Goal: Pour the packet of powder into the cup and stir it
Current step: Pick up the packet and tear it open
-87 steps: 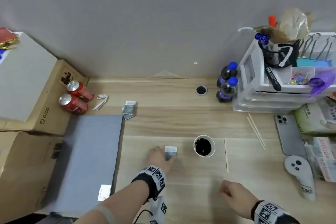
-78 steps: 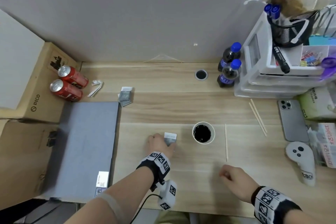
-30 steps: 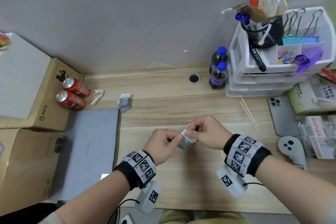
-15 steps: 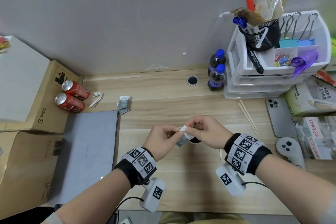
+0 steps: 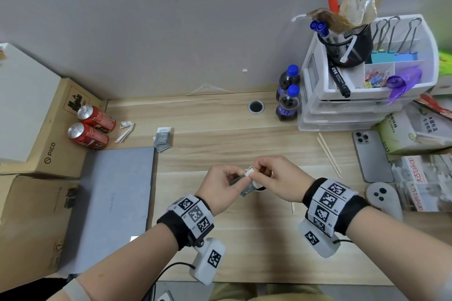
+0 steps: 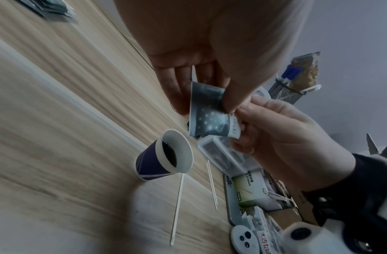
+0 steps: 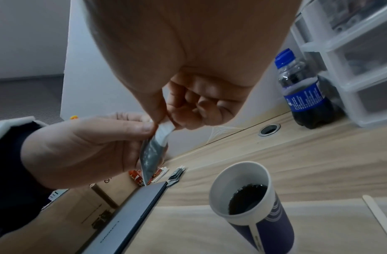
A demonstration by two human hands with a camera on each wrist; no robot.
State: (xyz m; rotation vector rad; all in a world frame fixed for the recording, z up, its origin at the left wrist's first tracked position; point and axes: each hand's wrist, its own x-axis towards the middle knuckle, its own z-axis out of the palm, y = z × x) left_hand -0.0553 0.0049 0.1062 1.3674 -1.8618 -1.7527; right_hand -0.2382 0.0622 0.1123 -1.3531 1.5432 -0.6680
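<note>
Above the cup: your packet (image 6: 210, 113) hangs, lifted off the desk (image 5: 220, 134).
Left hand (image 5: 220, 188): pinches its body.
Right hand (image 5: 276, 178): pinches its white top edge.
Cup (image 7: 251, 202): upright, dark liquid inside.

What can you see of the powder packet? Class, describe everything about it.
The powder packet is a small, flat sachet, dark grey-blue with pale speckles and a white printed end strip; it looks like foil or plastic. It is held in the air above the desk near the cup, bent, pinched by the left hand and the right hand at its white end.
</note>
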